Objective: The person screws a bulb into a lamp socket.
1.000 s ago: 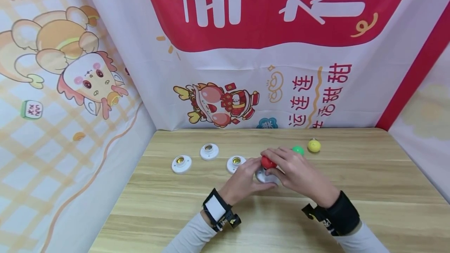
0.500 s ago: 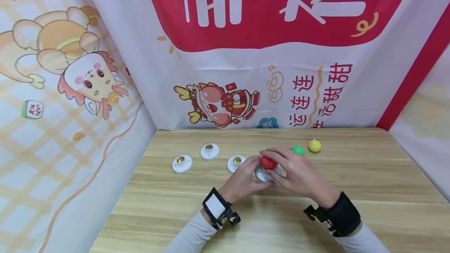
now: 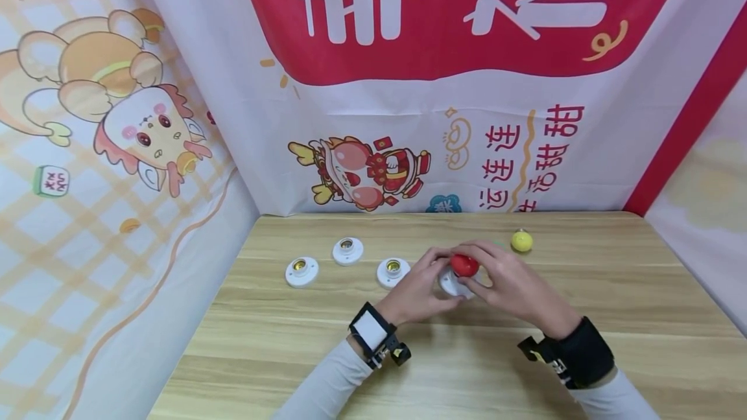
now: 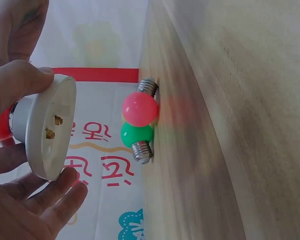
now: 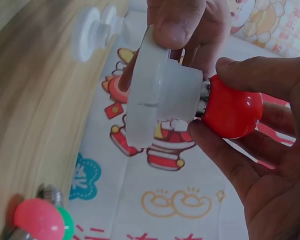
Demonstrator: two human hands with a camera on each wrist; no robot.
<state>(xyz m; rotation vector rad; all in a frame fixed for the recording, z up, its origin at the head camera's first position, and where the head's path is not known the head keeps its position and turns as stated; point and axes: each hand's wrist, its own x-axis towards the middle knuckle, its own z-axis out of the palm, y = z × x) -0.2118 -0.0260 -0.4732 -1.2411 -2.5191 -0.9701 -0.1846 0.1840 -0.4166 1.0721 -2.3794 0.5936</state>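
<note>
My left hand (image 3: 425,289) grips a round white lamp holder (image 5: 149,95) by its edge, thumb on one side and fingers on the other. In the left wrist view the holder's hollow underside shows two brass screws, and it is lifted off the table. My right hand (image 3: 510,284) pinches a red light bulb (image 5: 233,107) between thumb and fingers. The bulb's metal base sits in the holder's mouth, with a band of thread showing between glass and socket.
Three more white lamp holders, a left one (image 3: 301,272), a back one (image 3: 347,251) and a nearer one (image 3: 392,272), stand on the wooden table (image 3: 280,355). A yellow bulb (image 3: 522,241), a pink bulb (image 4: 140,109) and a green bulb (image 4: 137,134) lie behind my right hand.
Both hands have shifted slightly right with the lamp holder and red bulb. My right hand now hides most of the green bulb in the head view.
</note>
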